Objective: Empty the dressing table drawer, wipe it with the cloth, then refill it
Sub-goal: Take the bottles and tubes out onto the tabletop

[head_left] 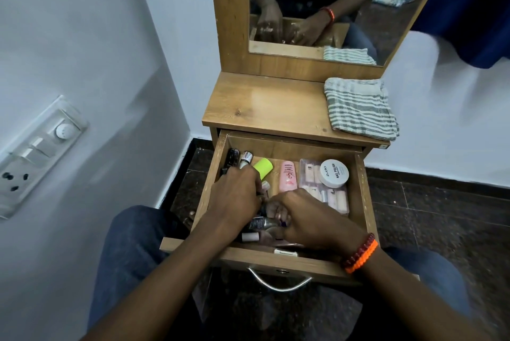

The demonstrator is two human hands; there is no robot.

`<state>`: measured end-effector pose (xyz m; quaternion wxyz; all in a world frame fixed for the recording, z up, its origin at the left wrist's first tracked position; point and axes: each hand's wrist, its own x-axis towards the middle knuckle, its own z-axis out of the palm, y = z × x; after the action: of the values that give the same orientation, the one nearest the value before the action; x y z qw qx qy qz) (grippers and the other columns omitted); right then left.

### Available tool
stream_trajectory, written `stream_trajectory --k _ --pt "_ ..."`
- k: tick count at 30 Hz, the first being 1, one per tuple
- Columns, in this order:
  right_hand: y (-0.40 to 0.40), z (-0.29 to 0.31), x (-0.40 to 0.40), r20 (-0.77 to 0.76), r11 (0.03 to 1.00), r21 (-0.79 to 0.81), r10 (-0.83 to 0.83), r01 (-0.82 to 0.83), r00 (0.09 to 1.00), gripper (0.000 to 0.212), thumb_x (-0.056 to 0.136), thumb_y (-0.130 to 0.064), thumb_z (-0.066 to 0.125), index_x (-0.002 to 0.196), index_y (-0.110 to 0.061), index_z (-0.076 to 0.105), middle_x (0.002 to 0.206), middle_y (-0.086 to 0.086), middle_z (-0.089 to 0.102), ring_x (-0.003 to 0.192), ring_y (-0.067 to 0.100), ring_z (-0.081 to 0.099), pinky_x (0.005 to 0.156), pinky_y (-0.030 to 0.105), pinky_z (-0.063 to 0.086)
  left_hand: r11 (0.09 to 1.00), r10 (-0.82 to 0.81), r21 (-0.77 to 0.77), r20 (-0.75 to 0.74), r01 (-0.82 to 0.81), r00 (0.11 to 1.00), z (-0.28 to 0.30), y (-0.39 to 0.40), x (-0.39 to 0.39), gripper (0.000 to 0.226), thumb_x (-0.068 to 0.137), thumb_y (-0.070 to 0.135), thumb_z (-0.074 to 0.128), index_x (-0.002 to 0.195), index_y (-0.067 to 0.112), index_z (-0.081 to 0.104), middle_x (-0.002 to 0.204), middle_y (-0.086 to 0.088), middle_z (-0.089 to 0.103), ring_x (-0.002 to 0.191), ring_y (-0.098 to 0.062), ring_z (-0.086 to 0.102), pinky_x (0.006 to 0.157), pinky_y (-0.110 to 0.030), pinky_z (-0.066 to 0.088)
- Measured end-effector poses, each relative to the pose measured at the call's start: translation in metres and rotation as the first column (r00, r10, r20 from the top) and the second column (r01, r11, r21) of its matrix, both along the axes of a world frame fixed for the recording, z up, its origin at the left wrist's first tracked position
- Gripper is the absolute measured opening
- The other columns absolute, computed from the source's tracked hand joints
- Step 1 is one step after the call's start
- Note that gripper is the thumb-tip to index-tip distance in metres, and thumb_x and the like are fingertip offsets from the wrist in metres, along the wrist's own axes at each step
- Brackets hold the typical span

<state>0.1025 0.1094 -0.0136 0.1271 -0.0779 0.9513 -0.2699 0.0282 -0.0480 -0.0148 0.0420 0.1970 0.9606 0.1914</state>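
Both hands are reaching into the open drawer (361, 191), left hand (237, 197) with fingers curled around small bottles at its left side, right hand (311, 219) with fingers closing on a dark bottle (260, 222) near its front, while the striped cloth (360, 107) is lying folded on the bench (262, 103) just behind the drawer, at the right.

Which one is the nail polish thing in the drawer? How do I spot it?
Look in the open drawer under the wooden tabletop, at its back right corner. On top of a clear packet of pale pink pieces sits a round white tub. It is the only round white thing there, with NAIL POLISH printed on its lid.
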Motion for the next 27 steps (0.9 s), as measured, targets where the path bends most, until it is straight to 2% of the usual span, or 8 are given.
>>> stream_trajectory --k 3,7,10,14,17,21,24,27 --pt "0.013 0.011 -0.003 0.025 0.991 -0.127 -0.031 0.034 0.999 0.021 0.08 -0.033 0.085 0.092 -0.024 0.07 0.085 -0.01 0.068 0.076 0.004 0.064 0.065 0.027 0.057 0.994 -0.007 0.111 0.075 -0.001 0.997 0.008 -0.006 -0.005 0.016 0.077 0.028 0.084 0.089 0.027 0.073 0.088 0.003 0.071 0.075 -0.013 0.068 0.068 -0.037 0.06" --pt "0.034 0.046 -0.017 -0.091 0.972 -0.227 -0.075 0.053 0.993 0.019 0.08 -0.026 0.087 0.091 -0.02 0.072 0.079 -0.001 0.071 0.068 0.011 0.066 0.061 0.028 0.056 0.954 -0.027 0.299 0.072 0.004 0.997 0.046 -0.016 -0.015 0.021 0.074 0.019 0.088 0.072 0.03 0.071 0.072 0.014 0.071 0.066 0.005 0.066 0.064 -0.022 0.058" --pt "0.047 0.074 -0.038 -0.171 0.967 -0.243 -0.12 0.076 0.978 0.016 0.08 -0.025 0.086 0.088 -0.018 0.074 0.074 0.001 0.071 0.064 0.013 0.065 0.057 0.027 0.053 0.897 0.007 0.443 0.001 -0.007 1.0 0.088 -0.023 -0.029 0.016 0.072 0.02 0.089 0.073 0.024 0.073 0.067 0.013 0.071 0.061 0.005 0.066 0.062 -0.017 0.055" --pt "0.05 0.095 -0.075 -0.288 0.969 -0.192 -0.209 0.158 0.935 0.017 0.074 -0.025 0.088 0.081 -0.018 0.074 0.066 -0.005 0.067 0.059 0.01 0.063 0.055 0.027 0.049 0.822 0.063 0.569 -0.111 0.011 0.992 0.13 -0.025 -0.059 0.015 0.077 0.018 0.086 0.077 0.023 0.072 0.072 0.009 0.071 0.062 0.002 0.069 0.056 -0.016 0.05" --pt "0.044 0.097 -0.102 -0.332 0.968 -0.137 -0.245 0.211 0.911 0.02 0.069 -0.028 0.089 0.074 -0.018 0.072 0.064 -0.005 0.065 0.057 0.007 0.059 0.053 0.023 0.044 0.816 0.111 0.578 -0.176 0.012 0.978 0.139 -0.02 -0.085 0.013 0.08 0.013 0.083 0.081 0.021 0.072 0.072 0.01 0.07 0.063 0.003 0.068 0.056 -0.009 0.048" --pt "0.034 0.083 -0.123 -0.335 0.949 -0.164 -0.311 0.27 0.889 0.018 0.07 -0.028 0.086 0.074 -0.018 0.071 0.061 -0.005 0.064 0.054 0.002 0.058 0.05 0.013 0.039 0.828 0.129 0.56 -0.163 -0.016 0.978 0.118 -0.01 -0.113 0.016 0.082 0.009 0.08 0.082 0.021 0.07 0.072 0.011 0.068 0.061 0.005 0.067 0.054 -0.006 0.045" --pt "0.029 0.076 -0.125 -0.329 0.942 -0.164 -0.332 0.293 0.884 0.021 0.072 -0.03 0.086 0.077 -0.018 0.07 0.063 -0.004 0.065 0.055 0.002 0.059 0.051 0.015 0.041 0.836 0.123 0.548 -0.147 -0.023 0.981 0.095 -0.006 -0.12 0.018 0.083 0.008 0.078 0.083 0.023 0.069 0.076 0.011 0.068 0.064 0.002 0.068 0.062 -0.02 0.057" --pt "0.032 0.07 -0.123 -0.328 0.945 -0.109 -0.326 0.307 0.887 0.026 0.073 -0.034 0.086 0.074 -0.014 0.071 0.066 -0.001 0.069 0.06 0.006 0.064 0.055 0.027 0.05 0.807 0.112 0.59 -0.126 -0.016 0.986 0.082 -0.002 -0.12 0.016 0.085 0.003 0.075 0.087 0.018 0.07 0.083 0.005 0.069 0.068 0.004 0.068 0.056 -0.007 0.049"
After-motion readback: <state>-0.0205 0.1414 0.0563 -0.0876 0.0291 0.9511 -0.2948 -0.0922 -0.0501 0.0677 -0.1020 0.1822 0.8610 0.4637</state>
